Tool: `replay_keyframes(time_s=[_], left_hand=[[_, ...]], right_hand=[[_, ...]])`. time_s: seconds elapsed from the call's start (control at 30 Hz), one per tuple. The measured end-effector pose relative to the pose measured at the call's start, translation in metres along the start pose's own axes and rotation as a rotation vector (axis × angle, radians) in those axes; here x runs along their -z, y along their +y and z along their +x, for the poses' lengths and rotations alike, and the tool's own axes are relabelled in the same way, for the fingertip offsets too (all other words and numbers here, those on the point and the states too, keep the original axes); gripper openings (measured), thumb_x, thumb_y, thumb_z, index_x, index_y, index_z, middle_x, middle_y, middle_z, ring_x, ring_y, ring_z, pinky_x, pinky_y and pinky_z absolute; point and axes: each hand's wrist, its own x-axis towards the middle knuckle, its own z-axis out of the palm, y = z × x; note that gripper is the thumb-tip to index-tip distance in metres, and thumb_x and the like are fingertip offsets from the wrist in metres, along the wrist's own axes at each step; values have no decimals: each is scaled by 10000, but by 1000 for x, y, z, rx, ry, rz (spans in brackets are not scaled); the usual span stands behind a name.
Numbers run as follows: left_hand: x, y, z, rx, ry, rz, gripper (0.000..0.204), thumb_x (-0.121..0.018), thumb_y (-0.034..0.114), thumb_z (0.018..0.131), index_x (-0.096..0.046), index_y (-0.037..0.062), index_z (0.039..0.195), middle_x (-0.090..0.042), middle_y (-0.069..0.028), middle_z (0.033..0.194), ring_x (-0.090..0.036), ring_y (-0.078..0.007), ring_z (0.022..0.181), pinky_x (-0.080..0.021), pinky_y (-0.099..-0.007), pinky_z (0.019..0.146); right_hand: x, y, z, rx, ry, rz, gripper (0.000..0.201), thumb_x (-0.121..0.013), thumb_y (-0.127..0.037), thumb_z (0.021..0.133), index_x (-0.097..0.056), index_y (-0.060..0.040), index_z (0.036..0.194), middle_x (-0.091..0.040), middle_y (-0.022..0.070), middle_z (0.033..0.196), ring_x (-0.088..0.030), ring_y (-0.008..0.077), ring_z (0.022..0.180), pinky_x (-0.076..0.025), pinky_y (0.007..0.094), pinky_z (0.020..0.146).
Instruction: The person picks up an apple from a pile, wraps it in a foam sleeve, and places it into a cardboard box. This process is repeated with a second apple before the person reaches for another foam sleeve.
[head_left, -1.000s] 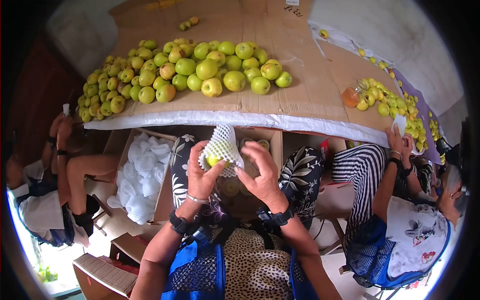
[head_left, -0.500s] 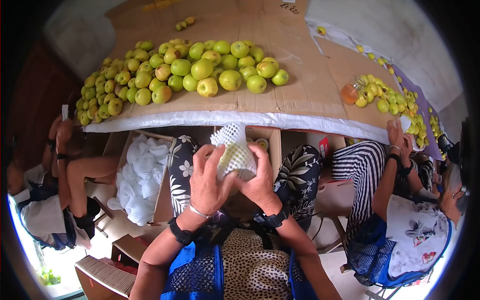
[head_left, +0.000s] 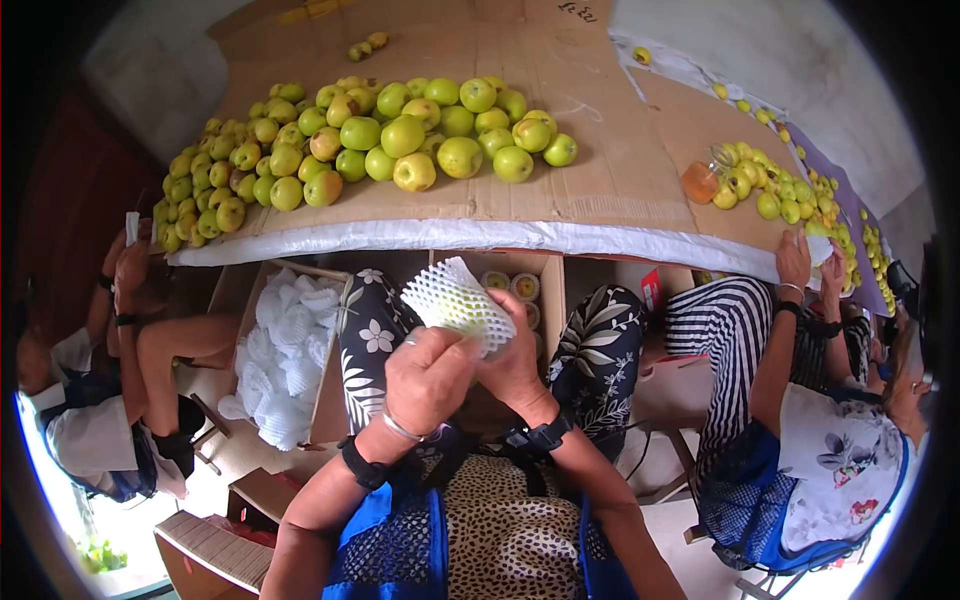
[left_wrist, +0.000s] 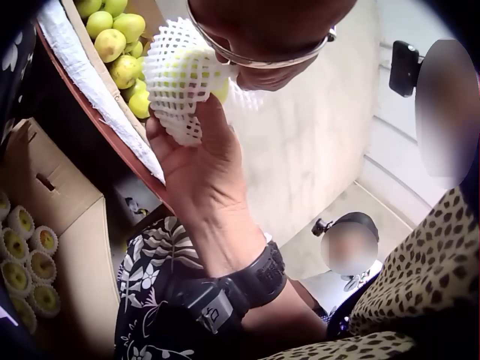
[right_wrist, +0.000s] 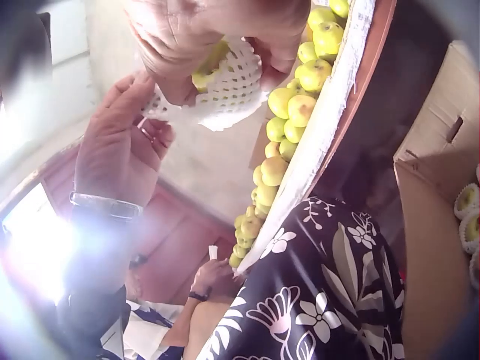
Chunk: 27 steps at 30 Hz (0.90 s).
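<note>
A green apple point(right_wrist: 211, 67) sits inside a white foam net point(head_left: 457, 300), partly showing at the net's opening. My right hand point(head_left: 512, 372) grips the netted apple from the right, its thumb and fingers around it in the left wrist view. My left hand point(head_left: 430, 378) is at the near left side of the net; in the right wrist view the left fingers point(right_wrist: 154, 124) pinch the net's edge. The far end of the net points up and left in the head view. Part of the apple is hidden by the net and my fingers.
Loose apples point(head_left: 403, 137) lie on the cardboard-covered table point(head_left: 590, 190). A box of foam nets point(head_left: 285, 350) stands at left. Netted apples point(head_left: 525, 287) sit in the box beyond my hands. People sit at both sides, and a jar point(head_left: 700, 182) stands at right.
The netted apple has been turned, so the net's free end tilts left. My left hand has shifted from around the net to its near side; the right keeps hold.
</note>
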Motion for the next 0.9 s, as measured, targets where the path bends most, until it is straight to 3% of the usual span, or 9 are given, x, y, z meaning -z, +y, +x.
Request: replay_keyframes(time_s=[0.17, 0.27, 0.37, 0.47, 0.57, 0.63, 0.7, 0.87, 0.9], left_hand=[[-2, 11, -10, 265, -107, -223, 189, -645, 4, 709, -576, 48, 879, -575, -118, 772, -600, -287, 642, -491, -339, 546], [-6, 6, -12, 186, -153, -318, 183, -660, 13, 717, -576, 37, 877, -585, -120, 785, -612, -253, 649, -488, -312, 535], [12, 0, -11, 154, -118, -350, 277, -678, 2, 719, -545, -3, 962, -599, -81, 812, -616, -172, 651, -490, -263, 592], [27, -17, 7, 146, 92, -20, 452, -623, 186, 786, -488, -2, 1175, -525, -148, 1132, -515, -260, 1057, -414, -337, 878], [5, -40, 11, 424, -41, -616, 608, -534, 317, 851, -331, 2, 1330, -389, -104, 1331, -385, -234, 1199, -263, -318, 1021], [-4, -45, 13, 575, -160, -919, 506, -485, 328, 883, -414, -3, 1260, -503, -103, 1201, -477, -188, 1098, -347, -298, 957], [-15, -49, 10, 717, -156, -1162, 419, -437, 332, 903, -507, -12, 1130, -598, -91, 1023, -562, -177, 956, -426, -306, 879], [-56, -83, -29, 1097, 38, -1756, 417, -366, 340, 915, -538, -4, 1077, -587, -135, 1093, -579, -248, 976, -447, -361, 883], [-56, -81, -31, 1155, 47, -1832, 445, -368, 370, 907, -537, 0, 1086, -591, -138, 1084, -577, -253, 981, -449, -365, 883]], right_hand=[[-1, 8, 1, 0, 26, 154, 733, -789, -184, 627, -377, -1, 1205, -544, 110, 1072, -539, 185, 1002, -436, 302, 864], [7, 9, 2, 88, -10, 32, 749, -797, -164, 627, -369, 4, 1218, -533, 109, 1091, -531, 171, 1009, -427, 283, 873], [5, 18, -1, 29, -2, 160, 734, -793, -141, 634, -375, 2, 1221, -527, 101, 1106, -529, 162, 1008, -422, 273, 874], [12, 7, 0, 74, -47, 53, 704, -782, -126, 649, -386, -4, 1218, -525, 94, 1112, -529, 153, 1006, -422, 267, 872], [6, 3, -1, -50, -132, 330, 674, -768, -122, 668, -394, -7, 1217, -539, 92, 1107, -534, 147, 1003, -424, 266, 869], [4, -1, -1, -106, -192, 474, 654, -756, -113, 673, -401, -15, 1213, -565, 89, 1076, -549, 144, 982, -438, 268, 845], [9, -7, 0, -61, -238, 278, 631, -742, -95, 674, -409, -25, 1206, -564, 104, 1079, -559, 168, 985, -444, 271, 835], [14, -34, 5, 47, -273, -405, 602, -728, -151, 678, -419, -20, 1178, -548, 187, 1092, -570, 327, 970, -456, 351, 822], [13, -35, 8, 141, -267, -422, 696, -748, -206, 673, -383, -6, 1231, -538, 188, 1124, -591, 281, 943, -470, 348, 805]])
